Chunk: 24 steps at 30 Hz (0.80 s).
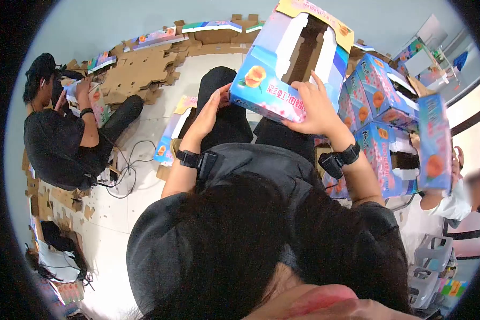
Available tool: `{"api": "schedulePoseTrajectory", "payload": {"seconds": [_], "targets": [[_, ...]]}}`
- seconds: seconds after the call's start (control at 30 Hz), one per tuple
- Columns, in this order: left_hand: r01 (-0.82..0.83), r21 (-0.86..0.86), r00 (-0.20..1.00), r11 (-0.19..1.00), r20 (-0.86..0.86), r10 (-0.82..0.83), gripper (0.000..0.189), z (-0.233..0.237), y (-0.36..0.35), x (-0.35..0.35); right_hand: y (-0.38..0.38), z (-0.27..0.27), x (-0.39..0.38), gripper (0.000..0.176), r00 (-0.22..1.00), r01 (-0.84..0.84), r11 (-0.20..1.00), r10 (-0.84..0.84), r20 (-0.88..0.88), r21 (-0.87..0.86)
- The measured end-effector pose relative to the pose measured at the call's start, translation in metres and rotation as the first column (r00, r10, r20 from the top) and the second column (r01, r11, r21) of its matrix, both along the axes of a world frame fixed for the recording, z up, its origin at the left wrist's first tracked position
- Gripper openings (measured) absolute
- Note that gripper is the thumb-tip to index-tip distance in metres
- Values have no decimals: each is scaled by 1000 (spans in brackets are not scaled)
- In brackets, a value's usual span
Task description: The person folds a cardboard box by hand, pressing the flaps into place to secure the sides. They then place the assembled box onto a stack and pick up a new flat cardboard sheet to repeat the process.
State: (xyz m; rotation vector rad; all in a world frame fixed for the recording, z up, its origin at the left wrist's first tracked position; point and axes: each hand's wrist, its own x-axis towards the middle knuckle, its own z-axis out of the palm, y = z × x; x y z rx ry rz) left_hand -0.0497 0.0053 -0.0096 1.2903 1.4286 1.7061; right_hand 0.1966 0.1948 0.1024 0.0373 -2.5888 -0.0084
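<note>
A printed cardboard box (261, 82), blue and pink with orange flowers, is tilted over my lap with its long slotted opening showing. White flaps stand along that opening, and brown cardboard shows inside. My left hand (210, 116) presses against the box's left corner, its fingertips partly hidden by the side. On the front panel lies my right hand (316, 110), fingers over the upper edge and thumb along the lower edge, the index finger lifted. Together the two hands hold the box. Another printed carton (168, 137) sits on the floor beside my left forearm.
Finished-looking cartons (381, 101) are stacked at my right, where another person (445, 205) touches one. A seated co-worker (64, 133) handles a carton at the left. Flattened brown cardboard (136, 74) lines the wall. Cables (128, 173) lie on the floor; grey plastic stools (432, 256) stand lower right.
</note>
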Motion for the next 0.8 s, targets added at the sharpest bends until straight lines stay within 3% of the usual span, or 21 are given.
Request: {"api": "schedulePoseTrajectory", "payload": {"seconds": [0.23, 0.47, 0.6, 0.73, 0.8], "targets": [[-27, 18, 999, 999, -26, 27, 69, 5, -1, 5, 2, -4, 1, 76, 1000, -8, 1000, 7, -24, -29], [37, 34, 977, 999, 211, -44, 75, 9, -5, 1, -25, 26, 39, 72, 994, 106, 993, -107, -14, -59], [52, 38, 976, 998, 210, -59, 77, 13, -6, 2, -43, 59, 84, 76, 970, 176, 984, -168, -173, 32], [64, 44, 978, 997, 197, -72, 77, 14, -6, 1, -60, 92, 138, 86, 865, 437, 892, -380, -329, 118], [72, 49, 976, 996, 202, -81, 75, 13, -6, 1, -62, 103, 168, 84, 758, 610, 781, -527, -385, 131]]}}
